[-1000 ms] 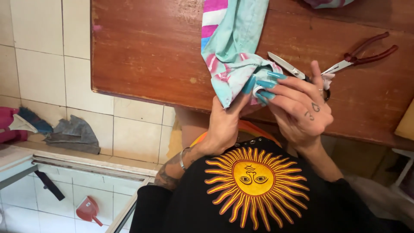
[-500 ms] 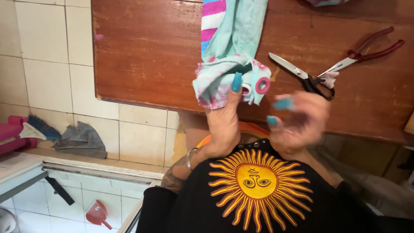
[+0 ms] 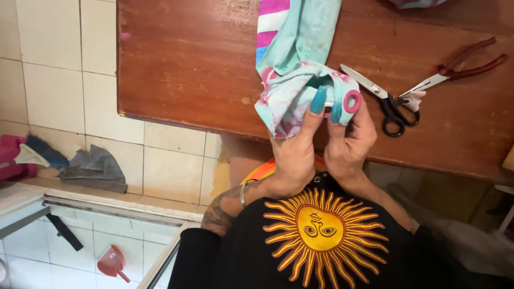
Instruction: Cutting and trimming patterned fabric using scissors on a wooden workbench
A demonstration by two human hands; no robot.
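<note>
Soft blue and pink cloth [image 3: 292, 88] runs up the brown table [image 3: 182, 69], away from both hands. The left hand [image 3: 292, 155] and right hand [image 3: 348, 147] pinch its near end together, equally close. Black scissors [image 3: 383, 96] lie just right of the right hand.

A bunched pale turquoise cloth with pink and white stripes [image 3: 293, 69] lies on the wooden tabletop, its crumpled near end at the table's edge beside a small pink ring-shaped spool [image 3: 352, 101].

A worn wooden table [image 3: 187, 69] stands over cream floor tiles [image 3: 53, 80].
</note>
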